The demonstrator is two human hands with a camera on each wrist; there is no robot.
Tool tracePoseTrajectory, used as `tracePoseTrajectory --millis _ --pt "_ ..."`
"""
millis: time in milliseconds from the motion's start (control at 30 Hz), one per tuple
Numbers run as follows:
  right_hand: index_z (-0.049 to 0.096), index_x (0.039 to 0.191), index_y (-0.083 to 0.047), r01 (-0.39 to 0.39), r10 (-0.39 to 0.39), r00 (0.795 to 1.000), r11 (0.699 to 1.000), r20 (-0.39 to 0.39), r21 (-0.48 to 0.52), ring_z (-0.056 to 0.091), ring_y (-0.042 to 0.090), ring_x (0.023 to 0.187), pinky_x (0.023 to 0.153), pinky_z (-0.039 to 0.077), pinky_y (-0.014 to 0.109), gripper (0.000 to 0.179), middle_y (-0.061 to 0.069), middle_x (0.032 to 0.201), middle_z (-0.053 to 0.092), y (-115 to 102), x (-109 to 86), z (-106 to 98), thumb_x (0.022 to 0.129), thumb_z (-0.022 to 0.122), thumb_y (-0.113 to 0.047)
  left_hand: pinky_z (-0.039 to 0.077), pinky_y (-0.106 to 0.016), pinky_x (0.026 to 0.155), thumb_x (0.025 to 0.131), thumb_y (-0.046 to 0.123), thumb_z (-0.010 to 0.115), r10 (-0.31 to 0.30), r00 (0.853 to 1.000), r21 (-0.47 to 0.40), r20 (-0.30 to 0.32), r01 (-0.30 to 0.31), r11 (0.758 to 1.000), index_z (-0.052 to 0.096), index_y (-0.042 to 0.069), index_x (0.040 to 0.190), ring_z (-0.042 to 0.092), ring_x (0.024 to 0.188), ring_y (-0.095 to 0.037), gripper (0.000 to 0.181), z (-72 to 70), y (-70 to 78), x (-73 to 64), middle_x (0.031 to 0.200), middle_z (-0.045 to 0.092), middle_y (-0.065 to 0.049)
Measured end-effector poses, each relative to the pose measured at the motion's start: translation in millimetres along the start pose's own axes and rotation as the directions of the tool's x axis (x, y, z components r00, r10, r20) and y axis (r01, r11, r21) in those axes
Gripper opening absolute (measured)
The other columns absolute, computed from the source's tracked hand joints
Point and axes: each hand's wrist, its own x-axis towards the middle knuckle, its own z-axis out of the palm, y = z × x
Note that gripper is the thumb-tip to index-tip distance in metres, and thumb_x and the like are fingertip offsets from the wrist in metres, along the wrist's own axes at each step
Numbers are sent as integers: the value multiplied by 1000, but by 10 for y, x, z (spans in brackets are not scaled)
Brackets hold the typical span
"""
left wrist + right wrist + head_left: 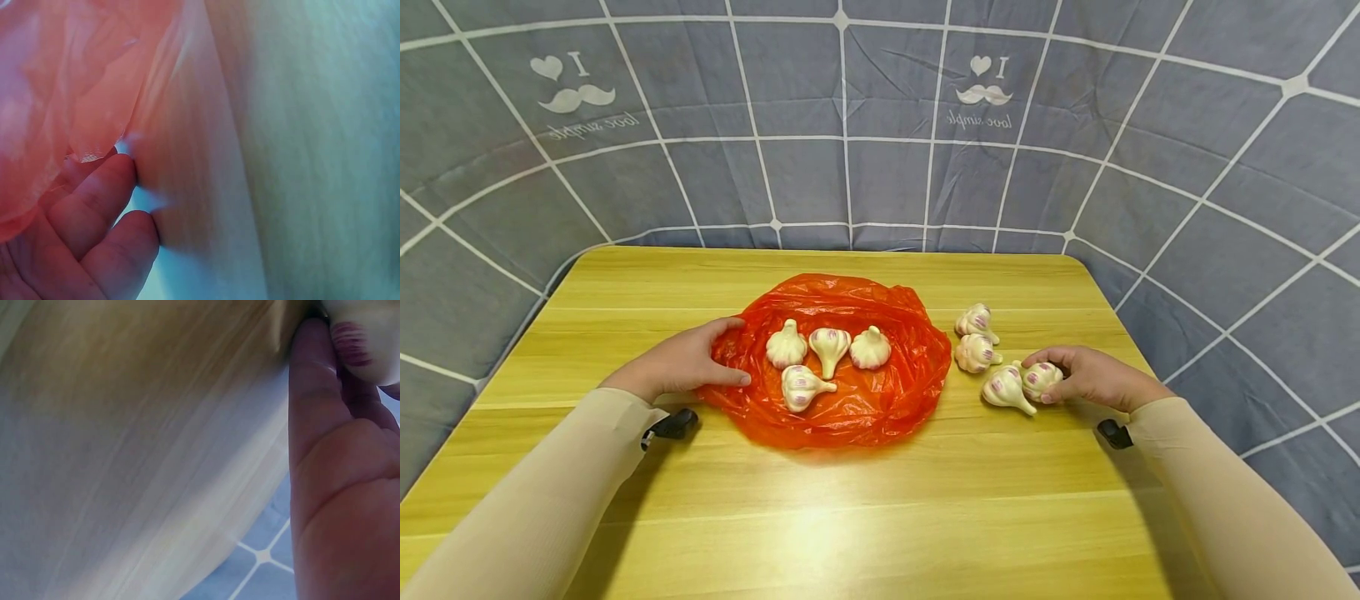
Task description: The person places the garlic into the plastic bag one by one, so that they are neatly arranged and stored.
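A red plastic bag lies spread with its mouth wide, several garlic bulbs with purple streaks resting inside it. My left hand holds the bag's left edge, thumb over the film. In the left wrist view, thin red film drapes against the fingers. Right of the bag, my right hand grips a garlic bulb between thumb and fingers, close over the table. The right wrist view catches only part of that bulb. Another garlic bulb sits directly to its left.
Two more garlic bulbs sit together between the bag and my right hand, farther back. Everything stands on a wooden table. Behind and around it hangs a grey-blue cloth with white grid lines.
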Motion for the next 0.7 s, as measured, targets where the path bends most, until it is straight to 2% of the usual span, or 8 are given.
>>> tracePoseTrajectory --millis 200,333,500,700 --pt "62 139 -2 13 -14 1000 998 -11 -57 61 6 106 91 51 16 59 13 128 69 11 -8 -8 87 85 -17 42 -66 117 84 44 87 3 1000 15 -9 -3 1000 30 -1 161 50 138 -48 106 6 11 1 156 46 -30" --pt "64 138 -5 10 -12 1000 994 -17 -112 61 10 107 91 50 16 58 11 127 70 -6 -17 -20 87 86 -19 42 -65 117 84 43 87 5 1000 4 -8 -5 1000 30 -2 161 51 138 -47 106 9 14 8 156 47 -30" --pt "64 138 -5 7 -18 998 981 -55 -192 61 12 104 87 51 18 55 11 127 69 -64 -42 -75 89 85 -21 42 -65 117 84 42 87 8 1000 -1 -5 -8 1000 29 -2 161 51 137 -47 106 -2 10 14 156 47 -30" --pt "62 138 -3 8 -26 993 988 -113 -154 62 5 100 84 54 18 55 17 131 67 -158 -64 -146 90 84 -18 42 -65 118 84 42 87 7 1000 1 -2 -7 1000 29 -2 161 51 138 -47 106 -15 15 15 156 47 -30"
